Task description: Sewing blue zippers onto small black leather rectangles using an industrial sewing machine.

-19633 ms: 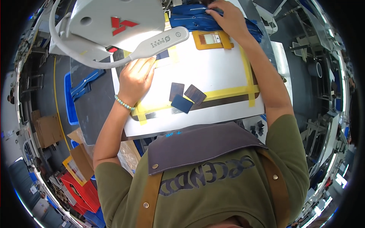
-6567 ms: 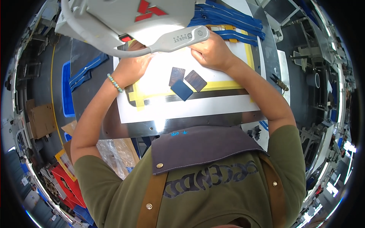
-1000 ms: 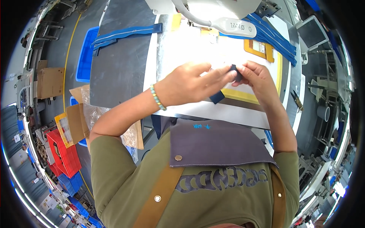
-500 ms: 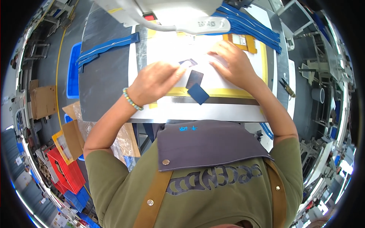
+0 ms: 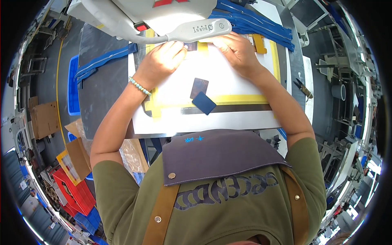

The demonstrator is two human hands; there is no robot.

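Observation:
Under the lamp, my left hand (image 5: 160, 64) is closed, its fingertips at the edge of a small dark rectangular patch (image 5: 191, 46) on the brightly lit white work surface (image 5: 232, 87). To the right, my right hand (image 5: 239, 54) has its thumb and fingers pressed together below the lamp head. Whatever lies between them is hidden by the lamp and glare. Nearer to me lie a second dark patch (image 5: 199, 87) and a blue patch (image 5: 203, 103), which overlaps the lower edge of the dark one.
Above my hands hang a white lamp (image 5: 200, 30) and a white machine body (image 5: 151, 12). Blue zippers lie at the left (image 5: 104, 61) and the far right (image 5: 257, 22). A yellow-brown frame piece (image 5: 259, 43) and thread snips (image 5: 303, 88) are on the right.
Both hands have moved away from me, toward the machine. The dark patch at my left fingers has gone with them. The nearer two patches still lie overlapped. The view has shifted slightly.

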